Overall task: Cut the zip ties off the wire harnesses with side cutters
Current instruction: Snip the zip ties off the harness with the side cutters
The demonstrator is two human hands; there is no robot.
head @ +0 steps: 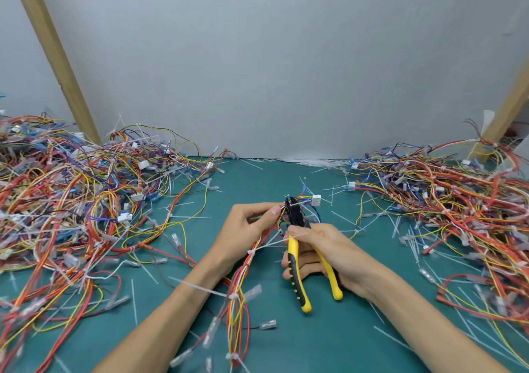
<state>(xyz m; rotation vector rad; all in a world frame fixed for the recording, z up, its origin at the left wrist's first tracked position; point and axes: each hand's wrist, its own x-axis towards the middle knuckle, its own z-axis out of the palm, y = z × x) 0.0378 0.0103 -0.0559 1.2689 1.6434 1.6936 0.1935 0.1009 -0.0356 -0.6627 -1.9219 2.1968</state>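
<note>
Nearest, at the bottom edge, the held harness point(240, 295) trails down over the green worktop point(329, 344). It's a thin bundle of red, orange, yellow & white wires w/ clear-sleeved terminals branching off. White zip ties point(233, 296) cinch it at several spots along its length, long tails sticking out sideways. Loose cut ties point(134, 301) litter the worktop around it.

Farther up, L hand point(243, 229) has its grip pinched on the bundle's upper end, thumb & fingertips on the wires just beside the cutter head. R hand point(323, 251) has its grip wrapped round the side cutters point(294, 269): thumb on top near the pivot, fingers curled under the yellow-&-black handles, which are spread apart. The black head points away from the person, tips at a white tie on the bundle. Can't tell how far the jaws gape.

Just beyond, a white connector point(316, 200) sits at the harness end. Mid-distance: L pile point(71, 200) & R pile point(458, 200) of tangled wires.

Farthest: grey wall point(286, 72) w/ a drift of white offcuts point(303, 161) at its foot, plus two slanting wooden posts point(54, 51).
</note>
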